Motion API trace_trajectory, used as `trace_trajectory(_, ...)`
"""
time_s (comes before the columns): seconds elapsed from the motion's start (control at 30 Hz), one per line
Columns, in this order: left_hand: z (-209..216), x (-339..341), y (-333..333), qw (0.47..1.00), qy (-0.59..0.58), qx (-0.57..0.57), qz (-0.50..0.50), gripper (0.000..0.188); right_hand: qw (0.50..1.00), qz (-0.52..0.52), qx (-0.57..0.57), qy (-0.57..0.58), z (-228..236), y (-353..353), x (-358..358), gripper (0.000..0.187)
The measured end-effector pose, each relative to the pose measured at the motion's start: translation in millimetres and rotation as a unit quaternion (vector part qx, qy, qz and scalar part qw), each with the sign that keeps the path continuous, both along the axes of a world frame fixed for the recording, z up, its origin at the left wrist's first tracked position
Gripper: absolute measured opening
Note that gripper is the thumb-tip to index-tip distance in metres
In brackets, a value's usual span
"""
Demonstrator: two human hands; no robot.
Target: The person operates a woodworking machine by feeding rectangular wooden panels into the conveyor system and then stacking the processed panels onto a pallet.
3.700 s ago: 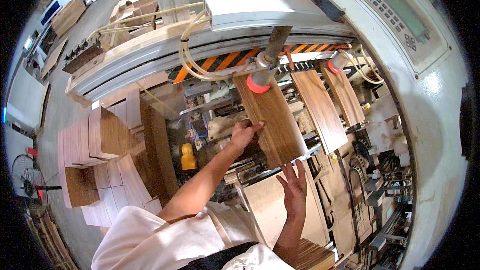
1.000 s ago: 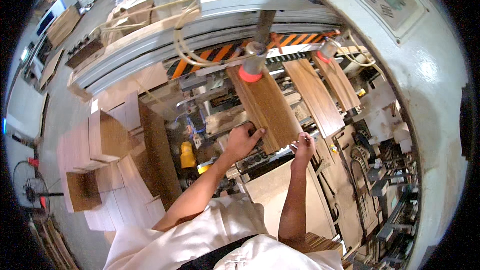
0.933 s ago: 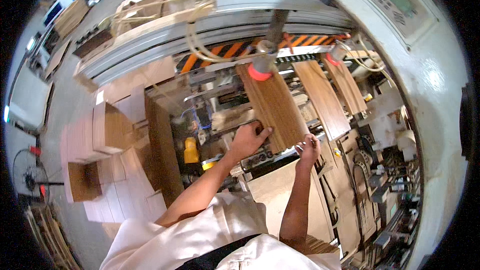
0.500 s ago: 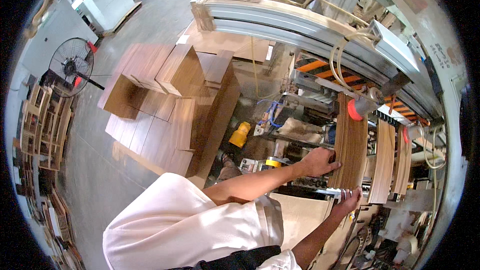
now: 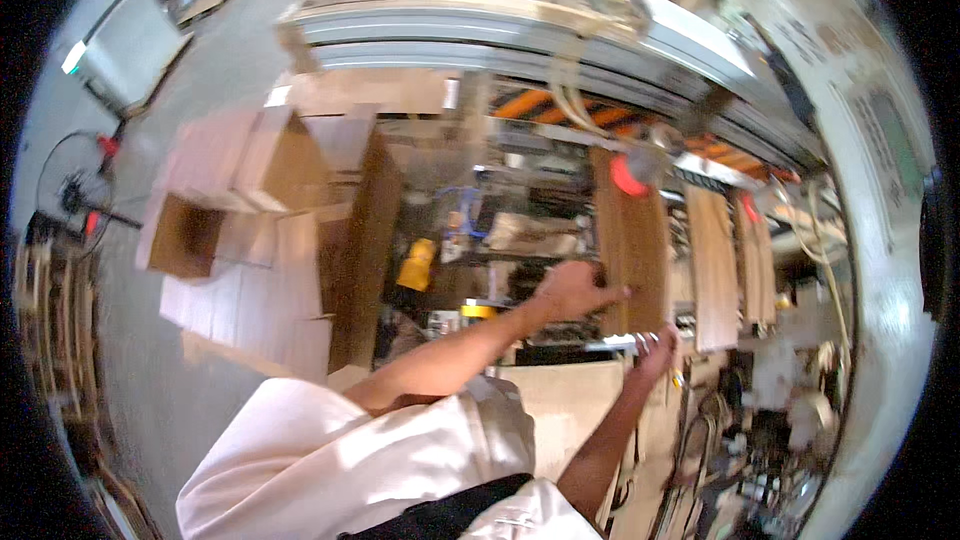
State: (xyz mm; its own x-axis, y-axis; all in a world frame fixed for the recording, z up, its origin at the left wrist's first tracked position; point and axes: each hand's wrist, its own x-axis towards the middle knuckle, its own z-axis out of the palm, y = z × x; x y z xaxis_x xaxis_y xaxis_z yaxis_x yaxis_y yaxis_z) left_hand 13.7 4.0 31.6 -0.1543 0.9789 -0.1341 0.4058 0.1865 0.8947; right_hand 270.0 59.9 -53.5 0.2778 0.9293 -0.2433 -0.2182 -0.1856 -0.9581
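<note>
A stack of long dark-brown wooden boards [image 5: 632, 250] lies on the machine bed, right of the middle. At its left edge is my left hand [image 5: 575, 292], fingers curled against the side and thumb laid over the top. My right hand [image 5: 655, 350] grips the near right corner, its fingers bent around the end edge. Motion blur softens both hands, and their undersides are hidden. Over the far part of the stack sits a round clamp head with a red ring [image 5: 629, 176].
Lighter boards [image 5: 713, 265] lie under the machine to the right, near a second red-ringed head [image 5: 750, 206]. A grey metal beam [image 5: 480, 28] spans the far side. Brown panels [image 5: 235, 290] are stacked at left. A yellow foot-pedal-like object [image 5: 416, 265] sits on the floor.
The whole view has swung, so the scene sits farther left in the picture, with more blur. Both hands stay at the same dark board stack.
</note>
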Motion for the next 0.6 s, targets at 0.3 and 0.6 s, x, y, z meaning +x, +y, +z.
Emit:
trace_trajectory(0.3, 32.5, 3.3, 3.5, 0.991, 0.037, -0.108, 0.068, 0.063, 0.998, -0.059, 0.03, 0.02, 29.7, -12.3, -32.5, 0.022)
trace_trajectory(0.6, -4.7, 6.8, 13.9, 0.998, 0.001, -0.022, 0.056, 0.062, 0.994, -0.02, -0.037, 0.1, 38.0, -15.8, -29.1, 0.028)
